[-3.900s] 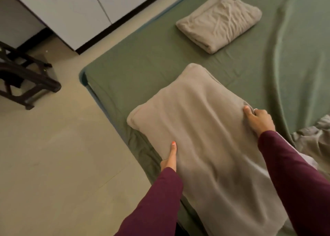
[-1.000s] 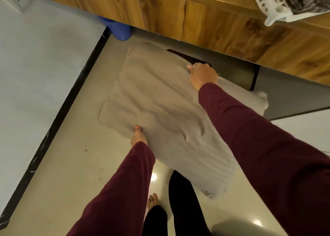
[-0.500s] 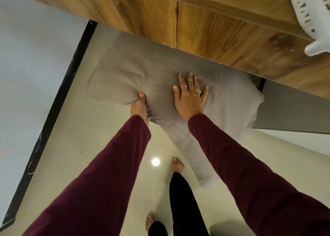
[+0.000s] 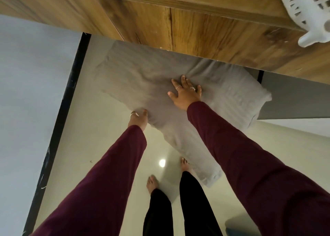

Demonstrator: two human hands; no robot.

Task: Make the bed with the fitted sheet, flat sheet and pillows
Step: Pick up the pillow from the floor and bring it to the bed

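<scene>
Grey pillow (image 4: pixel 135 78) was held off floor: lower edge gripped by left hand (image 4: pixel 138 118); right hand (image 4: pixel 185 94) pressed flat on top, fingers spread.

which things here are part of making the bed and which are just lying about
Part of the job:
- grey pillow
- left hand, gripping its lower edge
- right hand, pressed flat on it

Just lying about:
- wooden cabinet
- white plastic basket on top of it
</scene>
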